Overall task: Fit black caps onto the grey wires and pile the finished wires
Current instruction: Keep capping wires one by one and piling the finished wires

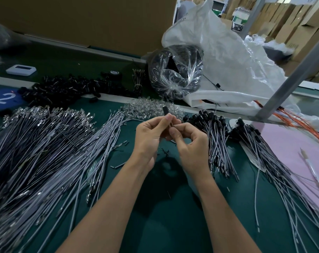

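I take the black cap (165, 110) as my marker: it is held up above the green worktop (164, 225), a little beyond the middle. My left hand (151, 132) has a closed grip on it, thumb and forefinger pinching its lower part so the top stands free. My right hand (189, 141), just right of and below the cap, has its grip pinched on a thin grey wire (172, 124). Only a short stretch shows between the two hands, the rest is hidden by fingers. I judge the hands are raised and close together so the wire end can be lined up with the cap's bore by sight; whether it is seated yet I cannot tell.

The layout seems to serve a left-to-right flow. Left of the cap lie the uncapped grey wires (45, 143), fanned out with metal terminals pointing away from me. Beyond and left of the cap, the loose black caps (67, 88) sit in a heap within reach. Right of the cap the finished wires (215, 136) are piled with capped ends together, more spilling onto a pink sheet (290, 143). Beyond the cap sits a clear plastic bag (175, 72) of dark parts.

The only writing I can read is a white "2" on a blue disc (3, 99), far left of the cap.
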Action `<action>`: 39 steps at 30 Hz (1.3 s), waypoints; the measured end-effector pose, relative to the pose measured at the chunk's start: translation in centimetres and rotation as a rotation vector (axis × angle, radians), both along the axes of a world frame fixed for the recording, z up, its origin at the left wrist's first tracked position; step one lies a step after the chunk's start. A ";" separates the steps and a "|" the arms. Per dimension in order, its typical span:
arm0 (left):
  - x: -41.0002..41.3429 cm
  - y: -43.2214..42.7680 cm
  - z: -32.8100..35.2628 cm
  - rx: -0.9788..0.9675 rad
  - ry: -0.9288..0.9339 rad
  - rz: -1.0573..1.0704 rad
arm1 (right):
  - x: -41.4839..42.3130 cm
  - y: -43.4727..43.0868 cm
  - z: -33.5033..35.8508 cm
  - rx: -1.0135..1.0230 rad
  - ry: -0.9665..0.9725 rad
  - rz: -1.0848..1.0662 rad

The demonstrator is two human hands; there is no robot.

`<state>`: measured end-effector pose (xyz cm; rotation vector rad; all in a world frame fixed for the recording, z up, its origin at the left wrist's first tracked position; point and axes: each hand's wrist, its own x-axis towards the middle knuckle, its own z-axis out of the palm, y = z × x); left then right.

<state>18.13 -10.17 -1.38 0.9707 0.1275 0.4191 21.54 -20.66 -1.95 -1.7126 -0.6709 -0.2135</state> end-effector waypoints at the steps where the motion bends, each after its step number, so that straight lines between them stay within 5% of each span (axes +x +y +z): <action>1: 0.0 0.3 0.0 -0.063 0.014 0.009 | -0.2 0.0 0.2 0.003 0.035 0.048; 6: 0.0 2.2 -0.5 -0.312 0.047 0.042 | -1.1 0.1 0.8 -0.018 0.117 0.295; 13: 0.5 2.5 -1.0 -0.209 0.182 -0.018 | 0.4 -0.2 0.4 0.109 0.142 -0.132; 21: 1.2 2.1 -1.3 -0.068 0.164 0.012 | 3.9 1.0 1.2 -0.626 -0.014 -0.318; 28: 0.8 1.8 -1.6 -0.002 0.157 0.040 | 6.1 3.3 0.8 -0.924 -0.032 -0.307; 36: 0.6 1.3 -1.3 0.122 0.182 0.045 | 6.6 3.2 0.2 -0.898 -0.163 -0.357; 39: 0.8 1.2 -1.4 0.128 0.169 0.060 | 5.9 2.0 0.4 -0.549 -0.088 -0.322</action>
